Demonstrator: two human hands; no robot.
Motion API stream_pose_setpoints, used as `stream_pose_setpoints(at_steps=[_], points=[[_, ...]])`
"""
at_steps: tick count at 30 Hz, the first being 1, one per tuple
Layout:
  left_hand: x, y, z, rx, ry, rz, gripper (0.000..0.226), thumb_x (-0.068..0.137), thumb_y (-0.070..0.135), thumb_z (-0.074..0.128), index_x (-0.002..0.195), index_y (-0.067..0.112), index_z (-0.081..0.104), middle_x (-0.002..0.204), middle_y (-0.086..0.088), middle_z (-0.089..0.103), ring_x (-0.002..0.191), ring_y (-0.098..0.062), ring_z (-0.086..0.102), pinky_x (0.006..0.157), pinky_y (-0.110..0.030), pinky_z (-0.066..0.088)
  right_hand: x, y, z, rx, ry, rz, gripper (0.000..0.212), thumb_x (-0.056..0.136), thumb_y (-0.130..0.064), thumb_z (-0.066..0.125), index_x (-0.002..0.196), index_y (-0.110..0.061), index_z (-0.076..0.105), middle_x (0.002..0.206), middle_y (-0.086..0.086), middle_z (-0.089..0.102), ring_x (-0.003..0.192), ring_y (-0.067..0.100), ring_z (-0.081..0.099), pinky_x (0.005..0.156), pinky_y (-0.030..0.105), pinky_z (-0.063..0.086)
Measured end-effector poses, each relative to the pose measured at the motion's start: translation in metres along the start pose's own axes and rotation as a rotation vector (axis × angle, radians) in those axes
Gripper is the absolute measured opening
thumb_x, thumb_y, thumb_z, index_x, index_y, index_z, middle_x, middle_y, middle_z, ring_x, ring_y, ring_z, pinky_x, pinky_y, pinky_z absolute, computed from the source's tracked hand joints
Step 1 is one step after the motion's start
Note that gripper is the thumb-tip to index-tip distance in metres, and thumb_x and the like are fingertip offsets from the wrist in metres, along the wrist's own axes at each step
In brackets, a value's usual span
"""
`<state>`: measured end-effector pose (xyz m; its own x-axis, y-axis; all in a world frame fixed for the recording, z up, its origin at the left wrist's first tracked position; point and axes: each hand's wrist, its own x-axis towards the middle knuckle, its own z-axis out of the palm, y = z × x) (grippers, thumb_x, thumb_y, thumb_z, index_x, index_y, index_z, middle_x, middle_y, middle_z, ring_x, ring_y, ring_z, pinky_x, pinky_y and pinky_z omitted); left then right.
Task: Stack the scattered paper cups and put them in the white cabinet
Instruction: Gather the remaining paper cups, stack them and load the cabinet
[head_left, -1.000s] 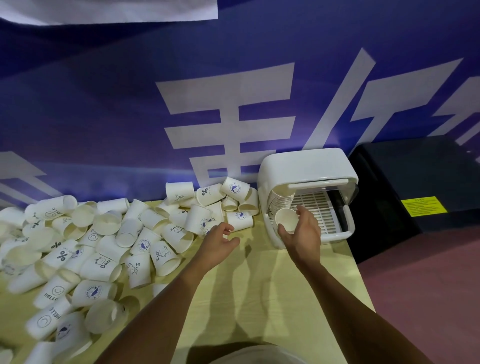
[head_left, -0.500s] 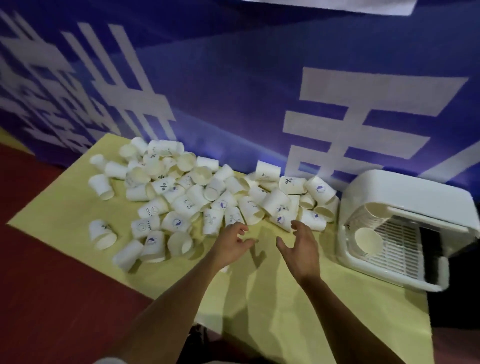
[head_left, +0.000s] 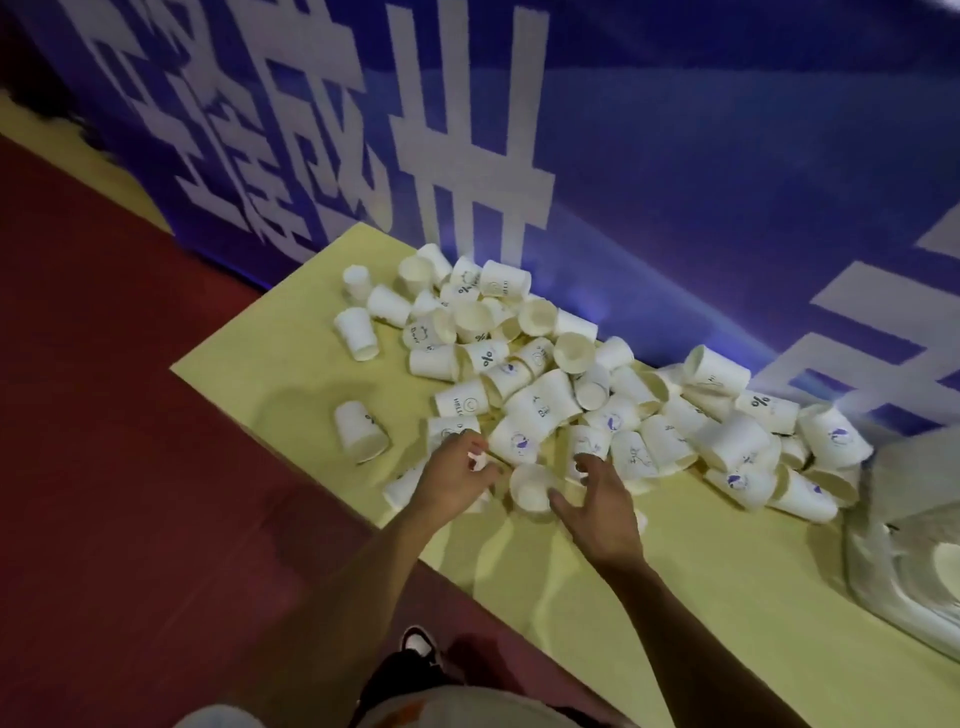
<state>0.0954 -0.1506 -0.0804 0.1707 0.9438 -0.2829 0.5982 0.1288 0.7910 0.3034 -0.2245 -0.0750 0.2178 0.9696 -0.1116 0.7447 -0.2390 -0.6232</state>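
We are looking down on a cup (head_left: 530, 491) lying on its side between the two hands, its open mouth facing us and its long axis running away toward the pile (head_left: 550, 384). The right hand (head_left: 597, 506) is spreading relaxed fingers just right of that cup, thumb beside its rim, gripping nothing. The left hand (head_left: 454, 478) is curling its fingers loosely just left of it, over another fallen cup (head_left: 400, 491); we cannot tell whether they are holding anything.

Beyond the fingertips, the pile is lying tumbled on the yellow table (head_left: 571, 613), most cups on their sides and pointing every way. We are reading "%" (head_left: 487, 358) on several cups and "HELLO" (head_left: 461, 402) on one. Far right of the right fingers, the white cabinet (head_left: 904, 519) is showing blurred, so we cannot tell its contents. Behind the pile, a blue banner (head_left: 675, 182) is carrying large white characters.
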Motion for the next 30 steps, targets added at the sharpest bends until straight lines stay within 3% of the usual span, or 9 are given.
stream_pose_setpoints(at_steps=[8,13,18,30], points=[[0.002,-0.073,-0.054,0.118,0.111,-0.103,0.045,0.077,0.025,0.077,0.116,0.011,0.063,0.116,-0.009,0.061,0.109,-0.024,0.058,0.092,-0.032,0.046,0.007,-0.037,0.056,-0.255,-0.03,0.067,0.081,0.077,-0.042,0.081,0.141,-0.005,0.047,0.139,0.017,0.049,0.124,0.036,0.047,0.101,0.044,0.039],[0.0,-0.093,-0.046,0.238,0.052,-0.233,0.066,0.071,0.045,0.078,0.128,0.022,0.054,0.127,0.0,0.054,0.122,-0.027,0.047,0.099,-0.042,0.042,0.008,-0.038,0.069,-0.267,0.105,0.148,0.083,0.073,-0.034,0.086,0.14,-0.003,0.049,0.137,0.021,0.049,0.124,0.042,0.046,0.102,0.052,0.04],[-0.001,-0.102,-0.035,0.264,-0.012,-0.293,0.071,0.07,0.044,0.08,0.13,0.023,0.048,0.125,-0.004,0.051,0.119,-0.029,0.049,0.098,-0.044,0.043,0.003,-0.032,0.072,-0.293,0.031,0.245,0.076,0.08,-0.038,0.079,0.14,-0.005,0.047,0.127,0.02,0.057,0.115,0.042,0.053,0.098,0.049,0.04],[0.002,-0.057,-0.055,0.091,0.136,-0.137,0.065,0.071,0.039,0.075,0.128,0.018,0.052,0.12,-0.007,0.055,0.111,-0.028,0.054,0.093,-0.046,0.049,0.003,-0.041,0.041,-0.09,0.122,0.132,0.07,0.083,-0.036,0.077,0.139,-0.006,0.047,0.126,0.017,0.055,0.115,0.037,0.052,0.093,0.048,0.049]])
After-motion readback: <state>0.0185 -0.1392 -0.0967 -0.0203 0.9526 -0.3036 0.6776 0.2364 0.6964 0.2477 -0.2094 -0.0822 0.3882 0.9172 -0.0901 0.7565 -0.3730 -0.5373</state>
